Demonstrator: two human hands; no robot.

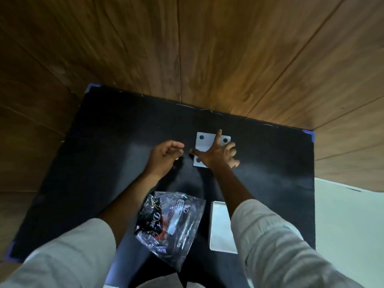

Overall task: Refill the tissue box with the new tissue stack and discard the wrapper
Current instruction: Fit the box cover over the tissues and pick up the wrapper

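Observation:
A white square tissue box (203,140) with round black dots at its corners lies on the black mat (104,146), far centre. My right hand (218,155) is spread over it, thumb at its left edge and fingers across its right side, gripping it from above. Just left of the box is my left hand (164,156), fingers curled in with nothing visible in them, not touching the box. A crumpled clear plastic wrapper (176,223) with dark print lies near me at centre. The white tissue stack (220,225) lies to its right, partly hidden by my right sleeve.
The mat covers a table set against wood-panelled walls (207,48), with blue tape at its corners (309,134). A pale floor (349,215) shows past the mat's right edge. My two sleeves fill the near foreground.

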